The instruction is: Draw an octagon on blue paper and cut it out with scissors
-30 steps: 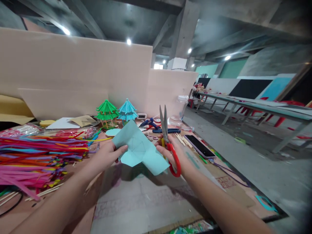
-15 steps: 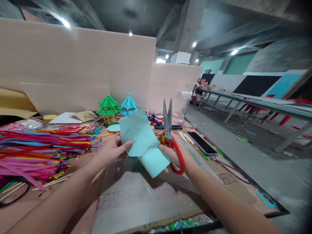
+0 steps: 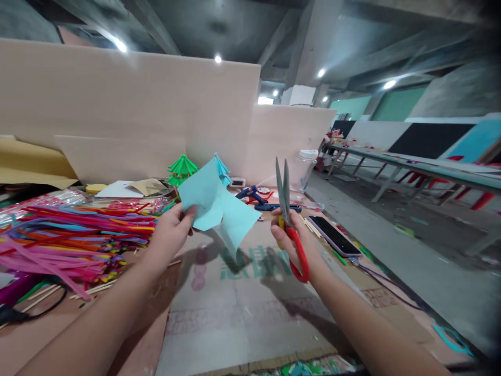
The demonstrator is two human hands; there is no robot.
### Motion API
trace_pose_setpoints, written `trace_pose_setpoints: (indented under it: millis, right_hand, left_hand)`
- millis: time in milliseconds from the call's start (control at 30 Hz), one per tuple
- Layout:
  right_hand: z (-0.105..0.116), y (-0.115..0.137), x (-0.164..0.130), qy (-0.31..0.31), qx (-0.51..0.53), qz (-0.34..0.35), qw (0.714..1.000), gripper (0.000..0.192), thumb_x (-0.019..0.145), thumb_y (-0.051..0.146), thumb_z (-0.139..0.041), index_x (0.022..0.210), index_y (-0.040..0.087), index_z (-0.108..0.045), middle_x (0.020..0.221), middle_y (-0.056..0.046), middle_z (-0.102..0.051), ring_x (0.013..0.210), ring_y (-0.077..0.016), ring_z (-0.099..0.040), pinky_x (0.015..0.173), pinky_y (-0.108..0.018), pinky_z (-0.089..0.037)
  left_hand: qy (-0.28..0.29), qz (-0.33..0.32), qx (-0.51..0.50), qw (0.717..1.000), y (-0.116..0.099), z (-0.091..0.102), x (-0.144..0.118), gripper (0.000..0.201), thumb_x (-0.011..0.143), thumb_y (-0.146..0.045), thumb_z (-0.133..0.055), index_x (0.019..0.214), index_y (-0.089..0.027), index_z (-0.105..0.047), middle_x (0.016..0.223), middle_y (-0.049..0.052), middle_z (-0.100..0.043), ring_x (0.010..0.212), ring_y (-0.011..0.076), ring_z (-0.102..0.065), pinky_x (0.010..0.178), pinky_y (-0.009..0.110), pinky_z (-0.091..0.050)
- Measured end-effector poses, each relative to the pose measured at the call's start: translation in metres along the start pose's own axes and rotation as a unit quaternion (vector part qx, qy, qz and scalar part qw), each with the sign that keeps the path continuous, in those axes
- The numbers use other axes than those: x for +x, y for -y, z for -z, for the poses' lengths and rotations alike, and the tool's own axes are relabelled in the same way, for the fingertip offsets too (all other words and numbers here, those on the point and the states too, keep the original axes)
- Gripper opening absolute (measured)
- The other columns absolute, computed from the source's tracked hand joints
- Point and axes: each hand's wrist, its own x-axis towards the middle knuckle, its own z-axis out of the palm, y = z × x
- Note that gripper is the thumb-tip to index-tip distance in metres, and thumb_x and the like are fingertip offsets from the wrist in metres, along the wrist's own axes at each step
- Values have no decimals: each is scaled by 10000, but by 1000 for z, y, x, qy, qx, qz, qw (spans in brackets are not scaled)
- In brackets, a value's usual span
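Observation:
A light-blue sheet of paper (image 3: 205, 196), partly cut and with a flap angled off to the right, is pinched at its lower left by my left hand (image 3: 175, 230). My right hand (image 3: 293, 237) is closed around a pair of scissors (image 3: 285, 196) with red and yellow handles. Their blades point upward and stand slightly apart, away from the paper. Both hands are above a cardboard mat (image 3: 235, 313) with printed marks. Behind the paper are a green umbrella-shaped roof model (image 3: 182, 168) and a light-blue one (image 3: 223, 169), both partly hidden.
Colourful pipe cleaners (image 3: 78, 235) are heaped at the left. A glue gun (image 3: 252, 195) lies at the back, with a phone (image 3: 334, 236) to the right. A lidded plastic jar (image 3: 305, 167) stands near the pale partition (image 3: 156, 104). Paper scraps (image 3: 305, 368) line the front edge.
My right hand has let go of the paper and moved right with the scissors. My left hand has drawn the paper slightly left and tilted it, so the flap hangs differently.

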Motion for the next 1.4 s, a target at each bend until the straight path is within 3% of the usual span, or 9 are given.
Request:
trace_pose_setpoints:
  millis: [100,200,333,433,667,967,1400]
  right_hand:
    - [-2,4,-9,80,50,8,996,374,940,551,-568,1163,258,-500,848,-3,-473,670,-162,-443,611,-296,-392]
    - [-7,5,-21,200,122,-27,972,453,958,627,-487,1203,247,-504,864,-18,-479,677,-160,-428,605,-293,-381]
    - [-13,7,-32,292,130,-53,946,573,900,695,-544,1260,249,-543,916,-33,-510,744,-165,-450,640,-291,-370]
    - [-15,11,-35,288,106,-69,949,571,885,695,-572,1255,260,-569,951,-46,-533,790,-183,-472,675,-308,-381]
    - [-17,12,-24,255,69,-115,958,451,931,675,-495,1103,258,-515,765,4,-454,618,-161,-390,569,-306,-315]
    - [-21,4,-23,248,79,-129,957,517,915,730,-469,1072,239,-508,762,14,-456,590,-133,-386,541,-273,-306]
    - [-23,-3,-18,207,77,-106,969,580,864,779,-506,970,209,-513,726,28,-463,557,-104,-384,528,-260,-331]
  left_hand:
    - [-41,-21,43,998,-5,10,2,297,973,-420,-605,1100,-153,-639,1024,45,-667,846,182,-661,747,362,-575]
    - [-80,-41,73,993,-9,15,2,299,971,-417,-609,1110,-155,-640,1058,51,-666,892,198,-663,785,385,-573]
    - [-92,-55,87,990,-12,15,-1,289,967,-404,-618,1117,-158,-642,1082,55,-666,921,206,-662,812,400,-570]
    - [-96,-54,72,991,-14,14,-3,280,967,-401,-619,1107,-159,-644,1065,52,-668,901,198,-663,795,387,-573]
    - [-108,-7,-18,994,-19,16,-4,310,986,-450,-577,1026,-148,-638,883,12,-652,689,133,-625,631,294,-550]
    - [-12,19,-109,994,-18,4,-7,334,990,-475,-561,992,-149,-637,853,8,-650,651,121,-610,609,283,-539]
    - [74,4,-96,993,-8,-3,-8,298,983,-443,-586,999,-149,-634,849,1,-637,648,117,-600,596,273,-533]
